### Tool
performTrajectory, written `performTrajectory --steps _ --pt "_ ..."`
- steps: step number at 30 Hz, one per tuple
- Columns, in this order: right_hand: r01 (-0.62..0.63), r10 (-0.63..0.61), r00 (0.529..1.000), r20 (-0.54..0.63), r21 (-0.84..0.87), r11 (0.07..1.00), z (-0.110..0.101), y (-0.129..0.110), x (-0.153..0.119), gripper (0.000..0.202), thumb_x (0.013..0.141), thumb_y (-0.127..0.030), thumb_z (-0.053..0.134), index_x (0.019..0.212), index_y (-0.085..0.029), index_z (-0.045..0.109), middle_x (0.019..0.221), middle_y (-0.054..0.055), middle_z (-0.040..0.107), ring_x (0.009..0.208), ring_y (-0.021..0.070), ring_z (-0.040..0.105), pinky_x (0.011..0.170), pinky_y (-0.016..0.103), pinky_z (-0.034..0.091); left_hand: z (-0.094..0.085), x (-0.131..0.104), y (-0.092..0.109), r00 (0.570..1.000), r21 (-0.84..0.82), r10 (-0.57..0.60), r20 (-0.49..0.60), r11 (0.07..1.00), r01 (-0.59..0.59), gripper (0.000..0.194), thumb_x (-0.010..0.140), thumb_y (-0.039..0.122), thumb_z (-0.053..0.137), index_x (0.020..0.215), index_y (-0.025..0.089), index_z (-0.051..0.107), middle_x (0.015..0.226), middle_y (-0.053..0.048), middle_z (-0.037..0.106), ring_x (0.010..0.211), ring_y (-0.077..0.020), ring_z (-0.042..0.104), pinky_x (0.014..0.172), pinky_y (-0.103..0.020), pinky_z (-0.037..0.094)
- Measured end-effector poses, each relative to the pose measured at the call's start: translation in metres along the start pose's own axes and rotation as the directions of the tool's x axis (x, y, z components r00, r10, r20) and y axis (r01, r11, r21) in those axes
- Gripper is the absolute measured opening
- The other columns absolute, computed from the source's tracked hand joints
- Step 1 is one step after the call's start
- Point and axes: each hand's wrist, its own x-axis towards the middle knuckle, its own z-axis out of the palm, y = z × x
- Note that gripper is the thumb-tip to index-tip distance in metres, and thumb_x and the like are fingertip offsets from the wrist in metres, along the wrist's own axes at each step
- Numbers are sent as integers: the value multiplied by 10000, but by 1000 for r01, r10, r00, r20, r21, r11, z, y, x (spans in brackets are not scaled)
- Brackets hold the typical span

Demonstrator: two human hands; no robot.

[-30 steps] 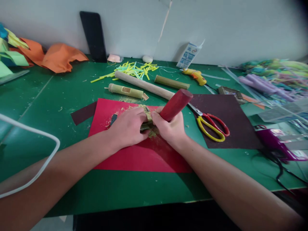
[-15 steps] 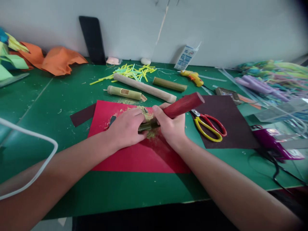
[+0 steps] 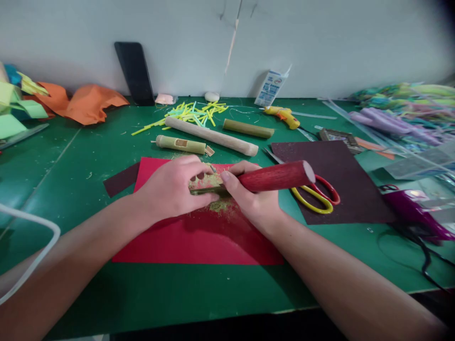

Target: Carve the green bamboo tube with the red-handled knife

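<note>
My right hand (image 3: 254, 192) is wrapped round the thick red wooden handle (image 3: 277, 176) of a tool, which points up and to the right. Its working end is hidden behind my fingers. On the left, my left hand (image 3: 174, 184) grips a greenish bamboo piece (image 3: 206, 190) between thumb and curled fingers, most of it covered. The two hands almost meet over a red sheet (image 3: 199, 241). Fine shavings (image 3: 218, 206) lie on the sheet around the bamboo.
Behind my hands lie a notched bamboo tube (image 3: 183, 144), a pale wooden rod (image 3: 213, 136), another bamboo piece (image 3: 249, 128) and cut yellow straws (image 3: 194, 113). Scissors (image 3: 316, 203) rest on a dark sheet (image 3: 351, 189). A yellow glue gun (image 3: 282, 116) and propped phone (image 3: 135, 73) are farther back.
The red handle has tipped lower and to the right. My left hand has shifted slightly left, with its fingers raised a little. The view has also moved slightly.
</note>
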Motion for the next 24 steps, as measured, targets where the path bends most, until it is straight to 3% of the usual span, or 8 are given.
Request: performTrajectory --steps 3,8,10,12,15,18,20,24 --pt "28 -26 998 63 -32 999 1 3 2 233 845 -346 652 677 -204 575 610 -19 591 568 113 545 553 264 451 -6 -2 11 979 -30 88 -184 995 -95 386 805 363 753 1129 169 672 795 0 625 687 -127 592 639 -258 489" --pt "145 -117 967 227 -111 983 1 1 2 113 813 -313 625 780 -205 620 787 34 708 696 164 627 646 309 481 -3 -5 29 967 -57 169 -189 981 -183 462 793 358 780 1202 215 620 862 8 702 689 -116 618 628 -232 510" --pt "233 -188 944 270 -143 962 1 -1 1 75 772 -275 617 794 -203 617 805 36 709 694 168 625 640 312 467 -3 -7 35 961 -48 182 -210 979 -196 383 804 321 765 1145 216 625 889 9 725 704 -116 639 647 -232 527" --pt "227 -176 945 274 -167 959 1 -3 1 80 739 -209 593 816 -202 615 785 21 693 660 151 603 619 296 448 -3 -8 38 952 -23 173 -255 983 -184 291 802 251 739 1071 215 631 824 30 717 645 -97 624 609 -215 517" --pt "164 -101 941 324 -175 971 -6 -2 6 171 756 -285 658 896 -190 637 769 8 669 644 141 585 584 280 427 -1 -8 33 904 -33 92 -417 993 -117 224 764 198 705 975 214 631 668 61 625 527 -82 541 516 -216 466" --pt "264 -154 909 387 -251 931 -19 2 14 387 746 -412 756 1027 -158 672 947 77 699 850 205 627 764 343 489 3 -5 15 835 -215 -52 -547 973 -81 133 788 225 626 920 214 611 718 34 606 562 -103 551 544 -254 484" --pt "378 -164 839 519 -338 862 -27 6 19 412 725 -433 786 1025 -164 702 1010 105 705 969 264 610 870 410 470 6 -2 0 830 -392 -167 -533 918 -67 111 819 264 567 917 219 593 728 16 586 582 -119 555 534 -268 490" --pt "409 -41 751 659 -416 812 -32 14 24 324 740 -328 791 1022 -179 737 1011 108 703 960 270 590 854 411 460 9 4 -15 851 -565 -316 -420 824 27 75 829 307 529 853 237 548 594 36 429 446 -90 375 400 -256 346"
